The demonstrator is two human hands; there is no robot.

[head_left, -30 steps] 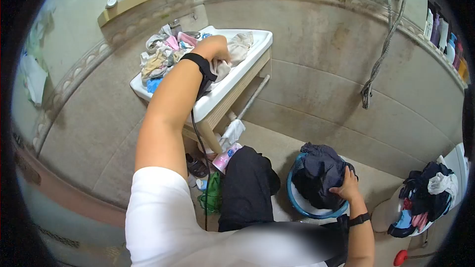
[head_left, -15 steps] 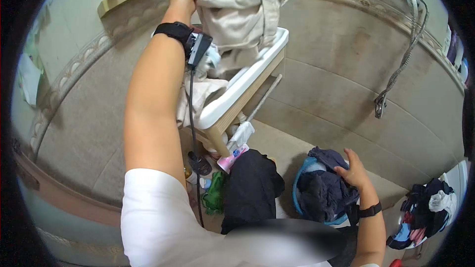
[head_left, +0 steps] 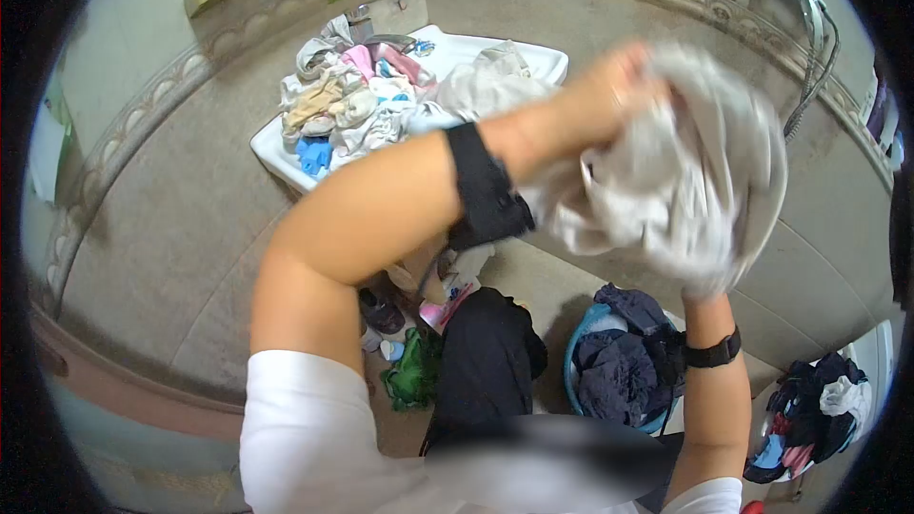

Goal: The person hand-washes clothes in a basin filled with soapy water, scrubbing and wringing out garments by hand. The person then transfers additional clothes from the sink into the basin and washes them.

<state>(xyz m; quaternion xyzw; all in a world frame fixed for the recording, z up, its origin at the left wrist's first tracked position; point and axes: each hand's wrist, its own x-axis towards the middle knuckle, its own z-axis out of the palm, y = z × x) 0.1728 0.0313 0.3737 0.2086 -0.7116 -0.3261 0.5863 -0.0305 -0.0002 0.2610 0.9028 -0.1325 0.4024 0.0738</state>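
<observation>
My left hand [head_left: 628, 86] is raised across the front of me, closed on a light beige garment [head_left: 666, 171] that hangs bunched and smeared by motion. Below the garment, my right hand [head_left: 705, 295] is mostly covered by the cloth, so its fingers do not show. Under that hand stands a blue basin [head_left: 571, 376] with dark wet-looking clothes [head_left: 619, 371] in it. At the upper left, a white sink [head_left: 269, 154] bears a heap of mixed clothes [head_left: 352, 105], with another beige piece [head_left: 495, 81] on its right side.
At the right, more dark and coloured clothes [head_left: 809, 419] lie piled on a white surface. A shower hose [head_left: 821, 62] hangs on the tiled wall. On the floor are a green bag [head_left: 411, 373], a dark shoe [head_left: 383, 314] and a pink-and-white pack [head_left: 443, 309].
My left hand has swung the beige garment from above the sink to the right, in front of my right hand. The sink and its clothes are now uncovered. My right hand has risen slightly.
</observation>
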